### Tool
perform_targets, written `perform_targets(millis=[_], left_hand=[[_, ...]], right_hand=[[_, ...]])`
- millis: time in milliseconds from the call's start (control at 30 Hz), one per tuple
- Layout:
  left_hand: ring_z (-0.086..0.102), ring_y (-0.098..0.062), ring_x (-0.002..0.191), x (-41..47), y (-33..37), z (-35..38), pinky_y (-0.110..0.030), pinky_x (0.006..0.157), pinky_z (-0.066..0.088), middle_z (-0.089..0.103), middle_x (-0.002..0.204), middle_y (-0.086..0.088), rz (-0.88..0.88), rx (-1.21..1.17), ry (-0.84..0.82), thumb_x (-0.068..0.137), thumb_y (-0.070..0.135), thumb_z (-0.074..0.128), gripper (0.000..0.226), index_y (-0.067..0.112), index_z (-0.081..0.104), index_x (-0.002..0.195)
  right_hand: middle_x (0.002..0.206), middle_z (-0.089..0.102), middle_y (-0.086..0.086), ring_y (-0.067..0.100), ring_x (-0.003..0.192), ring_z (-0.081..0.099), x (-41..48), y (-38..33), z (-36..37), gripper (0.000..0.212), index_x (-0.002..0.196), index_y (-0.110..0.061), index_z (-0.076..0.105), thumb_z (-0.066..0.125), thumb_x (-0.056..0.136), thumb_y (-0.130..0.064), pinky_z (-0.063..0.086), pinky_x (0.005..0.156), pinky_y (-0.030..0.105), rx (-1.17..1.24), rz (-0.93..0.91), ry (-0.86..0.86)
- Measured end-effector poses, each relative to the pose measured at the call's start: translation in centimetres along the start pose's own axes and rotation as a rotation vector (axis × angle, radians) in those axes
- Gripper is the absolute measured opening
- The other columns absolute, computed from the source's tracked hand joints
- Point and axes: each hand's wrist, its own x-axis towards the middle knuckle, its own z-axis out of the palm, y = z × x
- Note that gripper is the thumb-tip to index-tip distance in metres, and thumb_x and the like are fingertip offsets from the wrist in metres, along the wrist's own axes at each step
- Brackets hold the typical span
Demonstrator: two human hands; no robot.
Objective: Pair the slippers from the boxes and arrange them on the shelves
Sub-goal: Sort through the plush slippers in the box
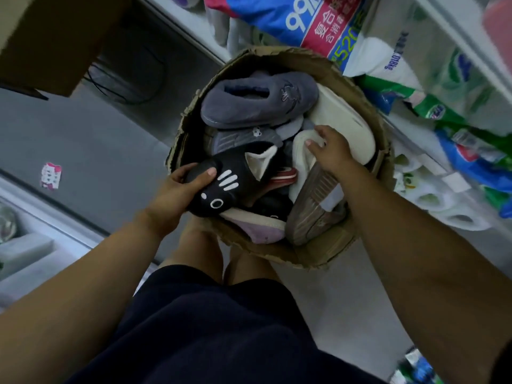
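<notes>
A cardboard box (pixel 279 55) on the floor holds several mixed slippers. My left hand (pixel 180 189) grips a black cat-face slipper (pixel 221 187) at the box's near left side. My right hand (pixel 329 149) reaches into the right side and holds a cream white slipper (pixel 303 159). A grey plush slipper (pixel 260 99) lies on top at the far side. A large cream slide (pixel 343 123) lies along the right wall, a brown ribbed sole (pixel 313 206) faces up near the front, and a lilac slipper (pixel 263 227) sits at the near edge.
A white shelf on the right carries bagged goods (pixel 457 101) and paper rolls (pixel 443 200). A second cardboard box (pixel 52 40) stands at the upper left. White shelving (pixel 33 217) runs along the left. My legs and dark shorts (pixel 221 328) are just below the box.
</notes>
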Motion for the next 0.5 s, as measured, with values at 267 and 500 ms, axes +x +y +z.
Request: perform_targets(millis=[267,500], left_hand=[[0.070,-0.022,0.104,2.9,-1.3,-1.1,-0.042,0.094,0.058,0.068,0.123,-0.007,0.167,0.086,0.269,0.061,0.066,0.079,0.087,0.020,0.061,0.132],[0.066,-0.007,0.094,3.6,-2.3,-0.5,-0.018,0.073,0.053,0.065,0.121,-0.004,0.206,0.116,0.272,0.089,0.042,0.074,0.057,0.017,0.056,0.137]], right_hand=[[0.150,0.039,0.013,0.039,0.130,0.035,2.5,1.0,0.2,0.067,0.148,-0.019,0.047,0.067,0.092,-0.047,0.030,0.108,0.039,-0.534,-0.180,-0.090],[0.132,0.053,0.015,0.034,0.127,0.038,2.1,-0.5,1.3,0.064,0.135,-0.020,0.051,0.074,0.084,-0.050,0.035,0.102,0.043,-0.527,-0.153,-0.082]])
